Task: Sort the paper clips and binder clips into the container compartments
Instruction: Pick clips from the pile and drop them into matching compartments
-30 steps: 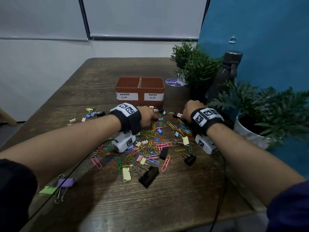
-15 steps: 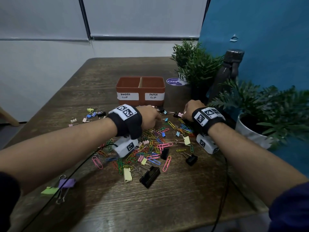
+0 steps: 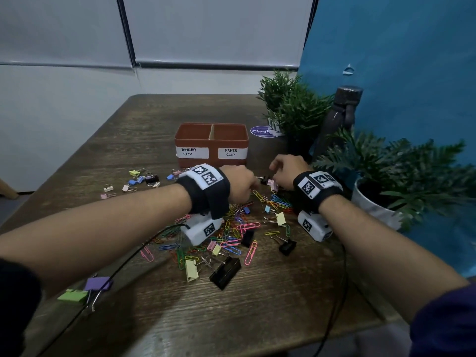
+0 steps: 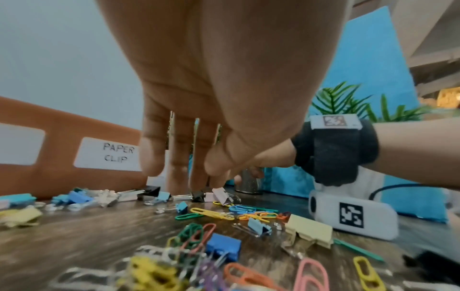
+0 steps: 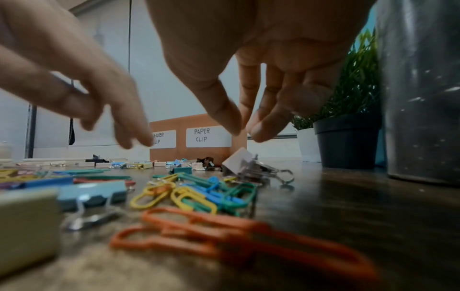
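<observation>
Now both hands hover low over the far edge of the clip pile, just short of the brown container [image 3: 211,140]. The right hand [image 3: 288,171] has thumb and fingertips [image 5: 261,130] nearly meeting above a pale pink binder clip [image 5: 240,160], holding nothing. The left hand [image 3: 238,182] hangs beside it, fingers down and loose, empty too. It looks like a pick is starting; next, pinch that clip and carry it to the BINDER CLIP compartment [image 3: 193,131], on the left.
</observation>
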Motion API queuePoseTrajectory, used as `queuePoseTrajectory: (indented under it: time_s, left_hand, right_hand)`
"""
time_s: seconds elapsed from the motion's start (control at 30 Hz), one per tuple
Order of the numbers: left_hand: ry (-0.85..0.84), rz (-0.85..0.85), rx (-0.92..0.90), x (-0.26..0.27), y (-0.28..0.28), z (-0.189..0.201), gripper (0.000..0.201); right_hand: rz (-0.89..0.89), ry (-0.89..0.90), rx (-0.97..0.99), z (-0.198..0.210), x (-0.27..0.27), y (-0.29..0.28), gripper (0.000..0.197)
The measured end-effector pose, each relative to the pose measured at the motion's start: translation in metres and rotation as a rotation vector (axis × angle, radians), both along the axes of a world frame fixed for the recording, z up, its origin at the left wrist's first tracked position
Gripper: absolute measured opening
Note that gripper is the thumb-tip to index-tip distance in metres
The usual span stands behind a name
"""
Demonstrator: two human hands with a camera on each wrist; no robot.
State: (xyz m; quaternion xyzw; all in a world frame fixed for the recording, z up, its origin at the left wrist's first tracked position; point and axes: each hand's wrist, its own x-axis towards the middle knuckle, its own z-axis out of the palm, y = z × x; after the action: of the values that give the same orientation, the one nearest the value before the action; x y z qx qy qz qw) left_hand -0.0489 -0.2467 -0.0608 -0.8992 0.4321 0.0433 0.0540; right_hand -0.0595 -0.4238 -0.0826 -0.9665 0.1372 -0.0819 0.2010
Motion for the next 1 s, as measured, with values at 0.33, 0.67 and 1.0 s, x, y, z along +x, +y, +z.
queuePoseTrajectory:
  time_s: [0.33,0.67,1.0]
  left_hand:
    - [0.054,-0.046,0.126,0.004,-0.021,-0.01,0.034]
    - [0.004,-0.114,0.05,0.005,-0.046,-0.021,0.05]
    - [0.063,-0.032,0.089,0.018,-0.043,-0.022,0.046]
  right_hand:
    - [0.087,0.171,-0.112,0.0,-0.02,-0.009,0.018]
    - [0.054,0.164,-0.119,-0.004,-0.014,-0.016,0.032]
    - [0.009,0.167,-0.185,-0.011,-0.006,-0.022,0.033]
